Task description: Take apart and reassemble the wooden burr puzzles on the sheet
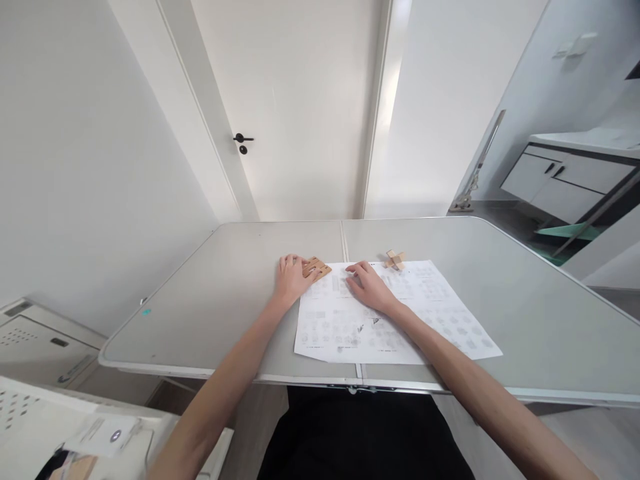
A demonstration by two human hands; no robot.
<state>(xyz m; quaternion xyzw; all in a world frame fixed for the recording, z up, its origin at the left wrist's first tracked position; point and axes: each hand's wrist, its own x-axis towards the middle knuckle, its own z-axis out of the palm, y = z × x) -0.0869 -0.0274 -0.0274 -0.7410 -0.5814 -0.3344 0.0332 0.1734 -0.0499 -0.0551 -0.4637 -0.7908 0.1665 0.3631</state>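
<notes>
My left hand (291, 280) is closed around the left side of a small flat wooden board (320, 267) with dark slots or marks in it. Its thumb lies along the near edge, and its fingers partly hide the far left corner. The board overlaps the top left corner of a large printed paper sheet (320, 333). On that sheet rests my right hand (369, 285), thumb and fingers apart, nothing visible between them. Beyond it, to the right, an interlocking wooden cross-shaped puzzle (395, 260) sits at the sheet's far edge.
The grey folding table (540, 327) has a seam down its middle and a metal rim. Behind it stands a white door (300, 100) with a black handle (243, 139). White perforated furniture (45, 413) is at lower left, a sink cabinet (565, 177) at far right.
</notes>
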